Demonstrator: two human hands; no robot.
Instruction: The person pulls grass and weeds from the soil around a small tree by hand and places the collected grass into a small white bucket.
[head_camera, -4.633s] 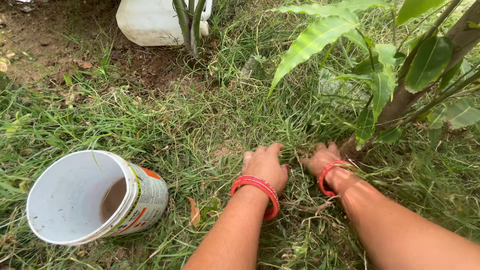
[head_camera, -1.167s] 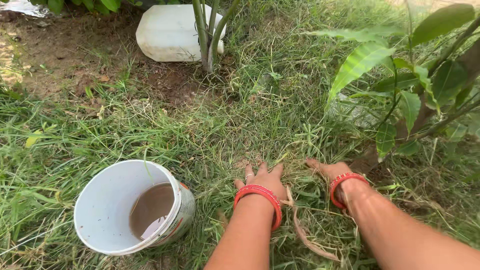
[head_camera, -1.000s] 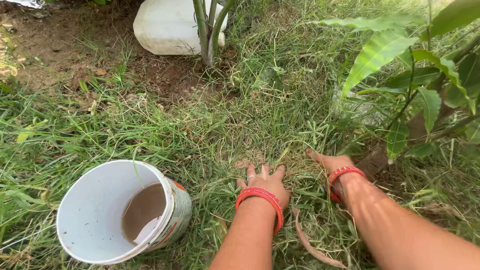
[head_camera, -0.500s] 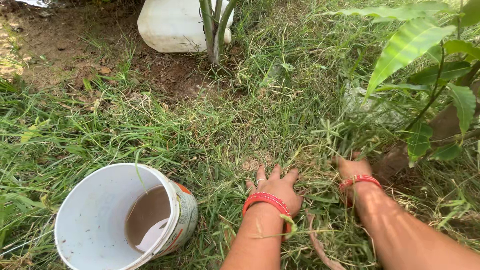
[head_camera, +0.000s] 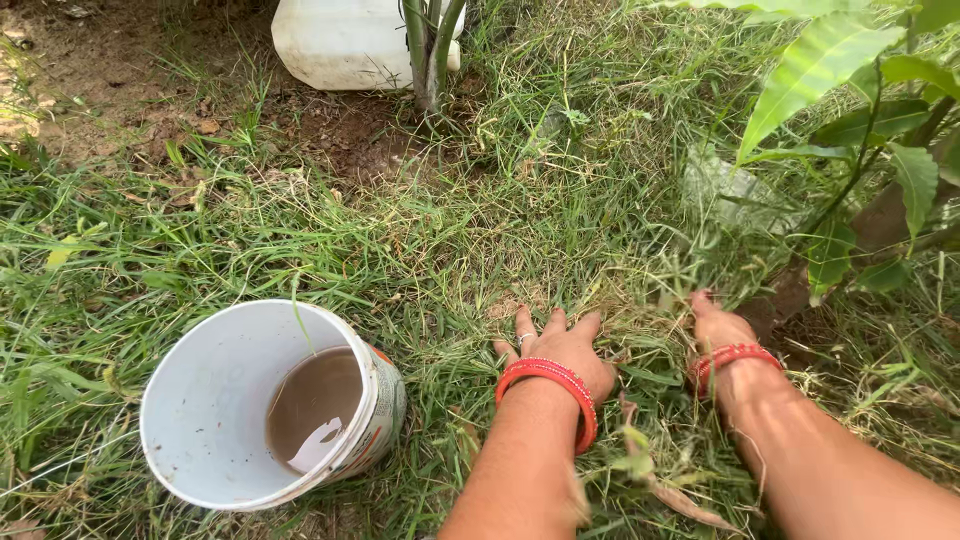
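Note:
My left hand (head_camera: 558, 345) lies palm down on the grass (head_camera: 420, 250), fingers spread, with a ring and red bangles at the wrist. My right hand (head_camera: 718, 325) is pushed into a tuft of grass at the foot of a small leafy tree (head_camera: 860, 150); its fingers are buried in the blades, so its grip is hidden. A white plastic bucket (head_camera: 215, 400) leans tilted in the grass to the left of my left hand, with muddy water pooled inside.
A white plastic jerrycan (head_camera: 340, 42) lies at the top beside thin green stems (head_camera: 432, 50). Bare brown soil (head_camera: 90, 90) lies at the top left. A crumpled clear plastic piece (head_camera: 735, 192) rests in the grass near the tree.
Both hands have shifted slightly right and nearer the tree base over the last second. The left hand's fingers have spread on the grass. The view has tilted a little.

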